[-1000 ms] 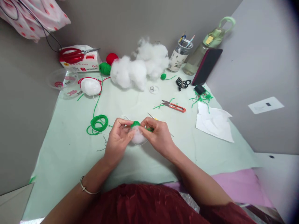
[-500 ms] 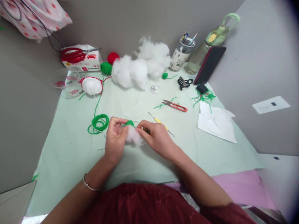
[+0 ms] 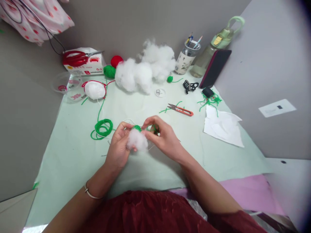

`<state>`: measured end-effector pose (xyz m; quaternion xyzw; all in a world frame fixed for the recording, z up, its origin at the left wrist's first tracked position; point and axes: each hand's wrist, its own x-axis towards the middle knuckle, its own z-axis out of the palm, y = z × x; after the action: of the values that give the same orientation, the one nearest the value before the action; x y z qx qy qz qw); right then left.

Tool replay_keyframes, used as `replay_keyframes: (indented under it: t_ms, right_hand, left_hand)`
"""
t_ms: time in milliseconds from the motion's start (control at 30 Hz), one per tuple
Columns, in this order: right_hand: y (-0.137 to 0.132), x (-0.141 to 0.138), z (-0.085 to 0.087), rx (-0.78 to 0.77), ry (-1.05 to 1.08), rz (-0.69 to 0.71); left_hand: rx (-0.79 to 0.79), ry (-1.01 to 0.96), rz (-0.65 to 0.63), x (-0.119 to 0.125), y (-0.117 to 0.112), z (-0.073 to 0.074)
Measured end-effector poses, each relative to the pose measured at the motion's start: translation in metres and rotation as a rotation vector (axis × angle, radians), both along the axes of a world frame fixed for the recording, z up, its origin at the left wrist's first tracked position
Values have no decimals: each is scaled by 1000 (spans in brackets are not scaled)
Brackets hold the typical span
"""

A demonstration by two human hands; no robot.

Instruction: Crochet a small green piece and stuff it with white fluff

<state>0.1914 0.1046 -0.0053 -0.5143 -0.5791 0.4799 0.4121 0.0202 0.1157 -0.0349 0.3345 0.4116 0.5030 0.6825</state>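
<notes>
My left hand [image 3: 119, 144] is closed around a tuft of white stuffing [image 3: 137, 140] and a small green crocheted piece [image 3: 136, 128] at the middle of the pale green table cover [image 3: 73, 155]. My right hand [image 3: 164, 136] is closed beside it, with its fingertips pinching green yarn [image 3: 152, 128] and pressing on the stuffing. A coil of green cord [image 3: 103, 127] lies just left of my left hand.
A big heap of white stuffing [image 3: 145, 71], red [image 3: 116, 60] and green [image 3: 109, 71] yarn balls, red scissors [image 3: 75, 57] on a box, orange snips [image 3: 181, 110], a pen jar [image 3: 187, 57], a bottle [image 3: 213, 48], a phone [image 3: 215, 68] and white paper [image 3: 223, 126] lie about.
The yellow-handled hook that lay by my right hand half a second ago is now hidden. My right hand has lifted slightly, and the stuffing tuft sits more in my left palm.
</notes>
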Motion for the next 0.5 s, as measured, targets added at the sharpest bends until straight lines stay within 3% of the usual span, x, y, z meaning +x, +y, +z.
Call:
replay_keyframes:
  t_ms: [100,233,367,500]
  right_hand:
    - [-1,-6,-3,10,-142,89]
    - [-2,-10,-4,-30,-108,22]
    - [-3,-10,-1,-63,-69,-19]
    - [-4,-7,1,-14,-165,-32]
  left_hand:
    - [47,17,55,3,-2,-3]
    - [114,46,86,5,-5,-4]
    - [152,62,32,2,-8,-3]
    - [222,89,-30,-2,-5,-9]
